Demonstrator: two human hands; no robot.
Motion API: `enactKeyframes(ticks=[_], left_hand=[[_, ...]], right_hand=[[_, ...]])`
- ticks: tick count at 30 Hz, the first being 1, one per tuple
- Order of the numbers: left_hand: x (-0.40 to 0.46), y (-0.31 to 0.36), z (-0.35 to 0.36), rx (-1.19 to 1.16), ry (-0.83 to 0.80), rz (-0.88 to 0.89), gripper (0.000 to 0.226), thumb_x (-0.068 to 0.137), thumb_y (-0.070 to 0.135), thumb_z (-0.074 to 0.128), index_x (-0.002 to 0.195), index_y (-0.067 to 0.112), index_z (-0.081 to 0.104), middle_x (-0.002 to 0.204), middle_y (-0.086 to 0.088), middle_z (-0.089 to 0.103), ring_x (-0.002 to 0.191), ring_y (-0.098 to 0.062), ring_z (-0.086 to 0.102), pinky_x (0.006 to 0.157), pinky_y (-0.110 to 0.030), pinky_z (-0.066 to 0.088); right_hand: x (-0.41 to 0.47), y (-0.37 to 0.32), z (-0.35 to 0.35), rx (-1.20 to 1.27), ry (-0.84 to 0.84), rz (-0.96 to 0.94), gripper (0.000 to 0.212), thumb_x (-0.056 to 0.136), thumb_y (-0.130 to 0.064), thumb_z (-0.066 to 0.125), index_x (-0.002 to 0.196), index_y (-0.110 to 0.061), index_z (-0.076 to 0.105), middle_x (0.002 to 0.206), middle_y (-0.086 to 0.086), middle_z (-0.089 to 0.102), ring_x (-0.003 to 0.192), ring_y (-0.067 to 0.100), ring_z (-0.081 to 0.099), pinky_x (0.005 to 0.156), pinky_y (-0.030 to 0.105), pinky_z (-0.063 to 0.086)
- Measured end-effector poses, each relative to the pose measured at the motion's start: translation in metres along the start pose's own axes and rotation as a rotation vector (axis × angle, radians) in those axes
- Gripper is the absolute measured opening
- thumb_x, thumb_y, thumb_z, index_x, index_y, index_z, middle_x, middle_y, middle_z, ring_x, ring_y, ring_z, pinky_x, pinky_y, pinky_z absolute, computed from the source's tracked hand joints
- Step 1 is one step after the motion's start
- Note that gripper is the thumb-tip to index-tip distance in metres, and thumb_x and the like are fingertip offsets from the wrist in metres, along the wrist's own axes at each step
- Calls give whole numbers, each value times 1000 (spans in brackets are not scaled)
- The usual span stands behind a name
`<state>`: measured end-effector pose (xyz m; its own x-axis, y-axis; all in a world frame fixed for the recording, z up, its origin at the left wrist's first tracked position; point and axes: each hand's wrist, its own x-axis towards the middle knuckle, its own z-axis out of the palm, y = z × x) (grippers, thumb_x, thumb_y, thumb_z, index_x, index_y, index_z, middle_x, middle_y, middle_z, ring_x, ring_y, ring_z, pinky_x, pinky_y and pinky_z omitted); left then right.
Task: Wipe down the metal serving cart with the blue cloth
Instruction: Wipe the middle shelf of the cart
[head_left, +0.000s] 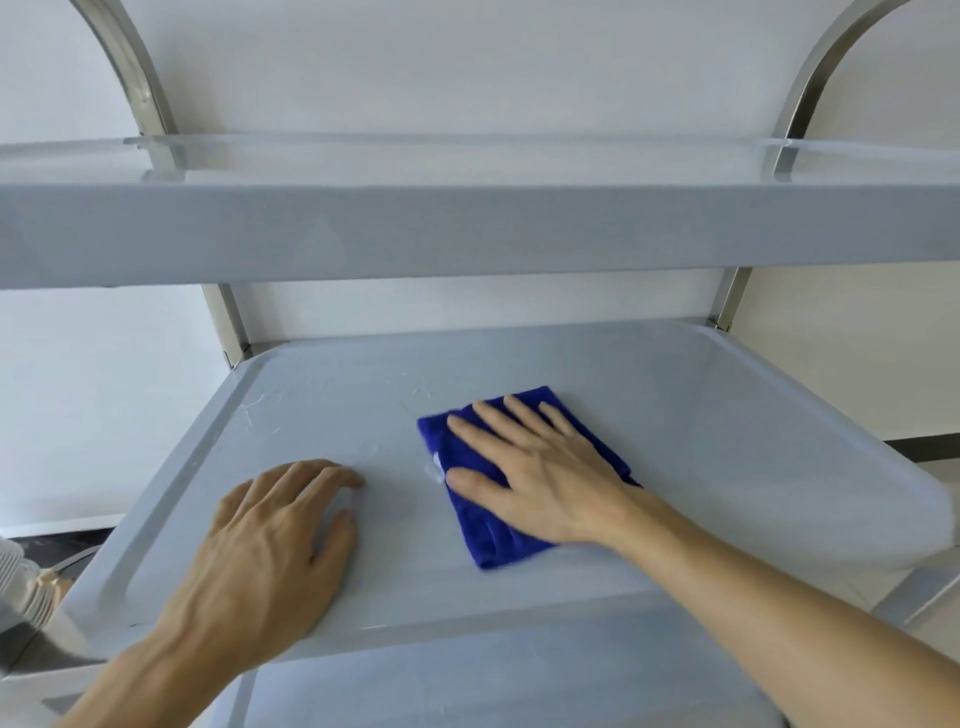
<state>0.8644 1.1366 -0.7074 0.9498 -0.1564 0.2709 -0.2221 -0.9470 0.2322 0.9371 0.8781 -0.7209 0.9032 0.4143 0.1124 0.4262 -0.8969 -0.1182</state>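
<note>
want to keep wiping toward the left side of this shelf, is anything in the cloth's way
Only the left hand, resting flat on the shelf left of the cloth. The right hand presses flat on the cloth, with nothing between them. The rest of the shelf surface shows no objects.

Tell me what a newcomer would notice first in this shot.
The blue cloth stands out, lying folded on the cart's middle shelf with the right hand pressed flat on it. The left hand rests on the bare shelf beside it. Faint smears show toward the shelf's far left corner.
</note>
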Motion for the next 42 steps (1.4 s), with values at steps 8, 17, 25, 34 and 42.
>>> enactKeyframes(ticks=[8,17,25,34,42], left_hand=[[0,-3,6,14,31,4,55,87,48,21,119,32,62,126,15,59,123,-18,52,105,-37,36],[-2,-1,0,10,28,-16,58,82,48,18,119,36,61,127,19,58,124,-14,51,105,-33,33],[-2,-2,3,-6,39,-4,53,87,44,23,118,31,64,124,15,61,119,-17,55,105,-36,36],[-2,-3,3,-2,35,-25,50,86,40,25,119,32,62,125,15,60,122,-16,52,108,-37,36],[-1,-2,1,-8,23,-41,45,86,37,31,117,34,62,125,17,60,121,-16,52,108,-36,35]], right_hand=[[2,104,-33,-11,-13,275,72,87,-78,17,152,-47,27,163,-17,25,150,9,20,123,33,13],[62,-16,2,-28,-5,182,75,90,-76,15,155,-38,20,165,-7,19,151,29,15,121,55,8],[1,42,-17,-2,-6,-61,68,88,-80,15,151,-54,23,163,-21,20,151,2,12,124,29,7],[131,59,-2,-44,1,550,70,93,-68,16,152,-31,30,161,0,28,147,37,22,116,61,13],[72,-2,2,17,-92,-194,71,86,-81,15,152,-56,10,163,-26,9,151,2,2,122,32,0]])
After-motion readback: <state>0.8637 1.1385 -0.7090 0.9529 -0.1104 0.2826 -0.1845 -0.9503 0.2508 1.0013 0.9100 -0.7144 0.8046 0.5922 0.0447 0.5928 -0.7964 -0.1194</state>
